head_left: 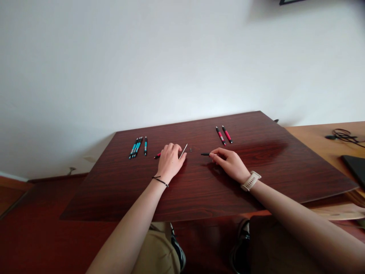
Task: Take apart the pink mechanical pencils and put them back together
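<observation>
My left hand (170, 161) pinches a thin whitish pen refill (184, 150) between thumb and index finger, slanting up to the right. Beside that hand's far-left edge lies a pink pen part (157, 155), mostly hidden behind the fingers. My right hand (228, 163) is closed on a black pen piece (205, 154), whose narrow end points left. Between the two hands a tiny spring-like piece (191, 150) rests on the tabletop.
Several blue pens (138, 146) lie at the left of the dark wooden table (182, 205). Two pink pens (224, 135) are at the back right. A wooden surface (302, 140) on the right bears a black cable (343, 135) and a dark flat object (355, 167).
</observation>
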Demonstrator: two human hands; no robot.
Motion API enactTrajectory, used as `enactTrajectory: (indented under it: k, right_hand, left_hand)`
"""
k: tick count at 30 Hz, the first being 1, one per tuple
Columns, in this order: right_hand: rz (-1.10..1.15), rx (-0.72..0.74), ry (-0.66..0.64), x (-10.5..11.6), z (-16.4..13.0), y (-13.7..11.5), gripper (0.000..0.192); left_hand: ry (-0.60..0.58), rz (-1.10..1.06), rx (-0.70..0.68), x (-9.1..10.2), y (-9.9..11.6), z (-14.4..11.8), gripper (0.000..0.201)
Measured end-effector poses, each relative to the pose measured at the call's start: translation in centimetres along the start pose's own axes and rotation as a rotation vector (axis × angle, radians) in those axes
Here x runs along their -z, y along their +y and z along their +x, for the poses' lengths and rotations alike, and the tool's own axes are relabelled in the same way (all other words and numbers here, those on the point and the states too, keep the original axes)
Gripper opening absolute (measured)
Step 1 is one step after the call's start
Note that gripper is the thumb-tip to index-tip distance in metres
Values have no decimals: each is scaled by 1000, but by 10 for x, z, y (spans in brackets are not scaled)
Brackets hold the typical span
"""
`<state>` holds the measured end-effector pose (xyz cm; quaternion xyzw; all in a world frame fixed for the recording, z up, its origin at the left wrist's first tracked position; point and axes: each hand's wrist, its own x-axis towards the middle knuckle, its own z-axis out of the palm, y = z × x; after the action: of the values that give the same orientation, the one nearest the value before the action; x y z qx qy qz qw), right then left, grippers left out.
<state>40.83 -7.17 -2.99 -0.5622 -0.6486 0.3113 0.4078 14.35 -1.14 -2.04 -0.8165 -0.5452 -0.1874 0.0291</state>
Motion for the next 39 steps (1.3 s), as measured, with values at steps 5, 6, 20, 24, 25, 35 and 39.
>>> enactTrajectory:
  k: [5,6,20,24,25,35,39]
  right_hand:
    - [8,9,-14,-1,0,-1,33]
    - [9,10,-14,-1,0,-1,33]
    - [12,14,-19,-1,0,2,29]
    - [9,17,-17,-1,0,2,27]
    - [10,17,-16,-1,0,2,27]
    - [10,17,-14,-1,0,1,26]
    - [15,21,-12,-1,0,1,25]
  left_hand:
    - [-78,-14,-49,0,5,12,17]
    - [-103,-10,-2,1,6,15,18]
    - [-162,13,152,-13,22,27,7]
    - [-58,-9,43,-14,23,27,6]
    - [-41,-9,14,-14,24,27,7]
    - [-51,-82,-64,-22,18,28,6]
    - [-60,-107,-81,-22,18,28,8]
